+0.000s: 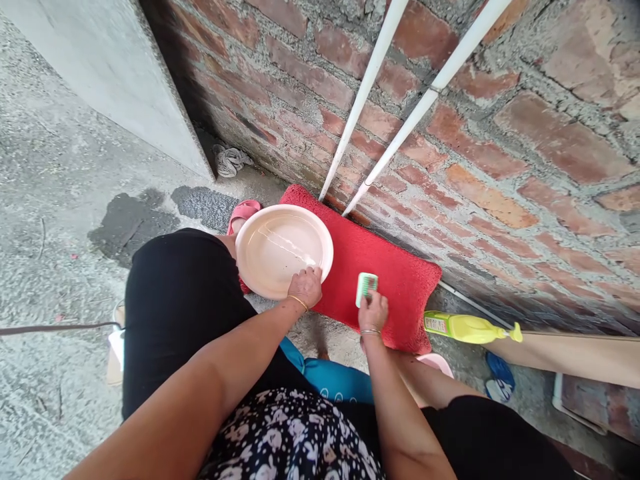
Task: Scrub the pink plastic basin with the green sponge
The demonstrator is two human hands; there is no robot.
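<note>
My left hand [305, 288] is closed on the near right rim of a pale pink basin [243, 277]. The basin is tilted and seems to hold a little water. Between the fingers of my right hand [374, 312] is a small light green scrub brush [367, 285], its bristles partly showing. Both are over a red mat [350, 250] lying on the floor; the basin covers the mat's left part. I cannot tell whether the brush touches the mat.
A yellow pump bottle [467, 327] is just right of the mat. Two white pipes [395, 143] run up the brick wall [310, 80] behind it. A grey slab [150, 87], a rag [230, 161] and a wet patch [130, 223] are at left, a blue slipper [499, 375] at right.
</note>
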